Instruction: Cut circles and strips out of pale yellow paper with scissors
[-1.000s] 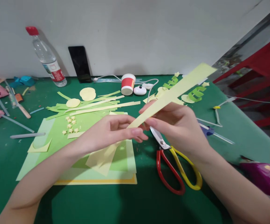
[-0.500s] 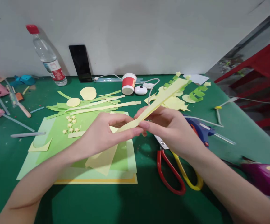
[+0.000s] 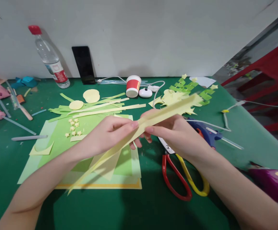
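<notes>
A long pale yellow paper strip (image 3: 172,110) slants across between my two hands, one end toward the back right, the other hanging toward the front left. It seems to have more than one layer; I cannot tell how many. My left hand (image 3: 110,132) pinches it near the middle with thumb on top. Close beside that, my right hand (image 3: 174,131) grips it between thumb and fingers. Below lie stacked green and yellow paper sheets (image 3: 45,159), with several small folded paper stars (image 3: 73,125) on them. Scissors (image 3: 177,179) with red and yellow handles rest under my right hand.
Behind the sheets lie green and yellow strips (image 3: 105,110) and paper circles (image 3: 91,95). A bottle (image 3: 53,65), phone (image 3: 83,65) and paper cup (image 3: 133,86) stand by the wall. Cut paper pieces (image 3: 172,97) and a blue glue gun (image 3: 208,132) lie right.
The strip has tipped lower at its far end, and its near end now hangs below my left hand. My left thumb has shifted onto the strip's upper face.
</notes>
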`<state>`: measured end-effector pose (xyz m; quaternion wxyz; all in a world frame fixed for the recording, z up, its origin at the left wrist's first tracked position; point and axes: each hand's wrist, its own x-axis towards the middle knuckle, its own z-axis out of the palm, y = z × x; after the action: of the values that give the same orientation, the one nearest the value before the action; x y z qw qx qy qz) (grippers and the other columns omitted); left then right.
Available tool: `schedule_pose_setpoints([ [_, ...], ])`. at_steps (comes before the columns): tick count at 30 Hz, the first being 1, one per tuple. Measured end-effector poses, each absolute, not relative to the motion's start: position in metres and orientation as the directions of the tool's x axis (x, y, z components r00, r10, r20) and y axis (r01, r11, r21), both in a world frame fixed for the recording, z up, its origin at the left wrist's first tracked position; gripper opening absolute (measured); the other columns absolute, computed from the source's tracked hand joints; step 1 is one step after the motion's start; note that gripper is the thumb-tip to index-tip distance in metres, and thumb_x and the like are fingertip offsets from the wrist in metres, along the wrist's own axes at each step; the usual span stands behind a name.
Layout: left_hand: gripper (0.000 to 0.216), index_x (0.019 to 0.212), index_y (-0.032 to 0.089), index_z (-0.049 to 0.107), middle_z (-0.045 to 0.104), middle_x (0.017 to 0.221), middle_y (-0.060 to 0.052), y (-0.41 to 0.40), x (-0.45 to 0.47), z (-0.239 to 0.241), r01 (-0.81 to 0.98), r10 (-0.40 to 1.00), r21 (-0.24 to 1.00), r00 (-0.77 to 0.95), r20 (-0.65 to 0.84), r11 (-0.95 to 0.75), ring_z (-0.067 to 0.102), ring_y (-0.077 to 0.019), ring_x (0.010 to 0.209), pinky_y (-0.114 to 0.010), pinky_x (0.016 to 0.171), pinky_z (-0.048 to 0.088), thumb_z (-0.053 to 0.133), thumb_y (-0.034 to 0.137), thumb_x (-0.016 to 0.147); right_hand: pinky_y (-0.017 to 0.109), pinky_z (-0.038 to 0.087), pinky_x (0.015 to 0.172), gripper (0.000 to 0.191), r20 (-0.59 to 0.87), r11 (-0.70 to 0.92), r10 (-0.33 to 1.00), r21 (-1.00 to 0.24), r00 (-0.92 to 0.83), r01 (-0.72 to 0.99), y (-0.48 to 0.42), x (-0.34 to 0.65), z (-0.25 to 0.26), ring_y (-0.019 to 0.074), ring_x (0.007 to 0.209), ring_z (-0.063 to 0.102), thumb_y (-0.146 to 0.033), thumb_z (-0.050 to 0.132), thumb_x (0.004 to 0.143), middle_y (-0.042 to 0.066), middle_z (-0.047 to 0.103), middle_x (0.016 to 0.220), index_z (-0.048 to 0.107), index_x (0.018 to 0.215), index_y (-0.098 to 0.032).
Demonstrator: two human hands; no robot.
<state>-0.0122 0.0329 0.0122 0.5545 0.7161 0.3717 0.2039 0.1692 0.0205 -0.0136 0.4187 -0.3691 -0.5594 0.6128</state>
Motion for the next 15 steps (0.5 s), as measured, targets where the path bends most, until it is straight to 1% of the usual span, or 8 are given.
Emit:
schedule_pose_setpoints([
  [4, 0.031, 0.069, 0.016, 0.062, 0.065, 0.064, 0.001, 0.033, -0.011, 0.011, 0.303, 0.752, 0.948, 0.647, -0.128, -0.1, 0.06, -0.0099, 0.065, -0.02, 0.065, 0.046, 0.046, 0.034, 0.088, 0.02, 0.042, 0.052, 0.006, 0.019, -0.042, 0.905, -0.99, -0.425, -0.134, 0.02, 0.168, -0.013, 0.0108, 0.065, 0.055, -0.018, 0.061, 0.078, -0.001, 0.063, 0.072, 0.064, 0.083, -0.019],
  [7, 0.025, 0.072, 0.016, 0.061, 0.064, 0.063, 0.002, 0.035, -0.011, 0.009, 0.25, 0.732, 0.968, 0.664, -0.154, -0.024, 0.06, -0.01, 0.064, -0.02, 0.063, 0.047, 0.051, 0.034, 0.086, 0.02, 0.042, 0.051, 0.004, 0.031, -0.026, 0.923, -0.989, -0.384, -0.143, 0.02, 0.168, -0.014, 0.0093, 0.06, 0.052, -0.018, 0.06, 0.079, -0.001, 0.06, 0.072, 0.064, 0.078, -0.019],
  [9, 0.022, 0.075, 0.016, 0.061, 0.065, 0.066, 0.002, 0.036, -0.011, 0.008, 0.207, 0.716, 0.977, 0.673, -0.183, 0.055, 0.061, -0.0095, 0.061, -0.02, 0.062, 0.048, 0.054, 0.035, 0.084, 0.021, 0.042, 0.05, 0.01, 0.051, 0.001, 0.946, -0.988, -0.319, -0.155, 0.02, 0.167, -0.015, 0.0081, 0.055, 0.049, -0.013, 0.057, 0.078, -0.003, 0.057, 0.069, 0.062, 0.074, -0.02],
  [11, 0.02, 0.078, 0.015, 0.063, 0.067, 0.068, 0.001, 0.037, -0.011, 0.008, 0.189, 0.706, 0.976, 0.677, -0.21, 0.109, 0.062, -0.0091, 0.059, -0.02, 0.061, 0.05, 0.057, 0.034, 0.082, 0.021, 0.042, 0.048, 0.014, 0.072, 0.036, 0.973, -0.986, -0.218, -0.164, 0.022, 0.168, -0.014, 0.0079, 0.051, 0.047, -0.01, 0.054, 0.076, -0.003, 0.055, 0.066, 0.062, 0.072, -0.02],
  [15, 0.02, 0.08, 0.014, 0.066, 0.07, 0.074, -0.002, 0.039, -0.011, 0.007, 0.228, 0.704, 0.961, 0.656, -0.271, 0.157, 0.064, -0.0092, 0.059, -0.019, 0.06, 0.052, 0.057, 0.032, 0.082, 0.024, 0.039, 0.044, 0.017, 0.16, 0.161, 0.987, -0.973, 0.019, -0.167, 0.028, 0.178, -0.006, 0.0093, 0.048, 0.045, -0.008, 0.054, 0.068, -0.002, 0.052, 0.062, 0.064, 0.066, -0.021],
])
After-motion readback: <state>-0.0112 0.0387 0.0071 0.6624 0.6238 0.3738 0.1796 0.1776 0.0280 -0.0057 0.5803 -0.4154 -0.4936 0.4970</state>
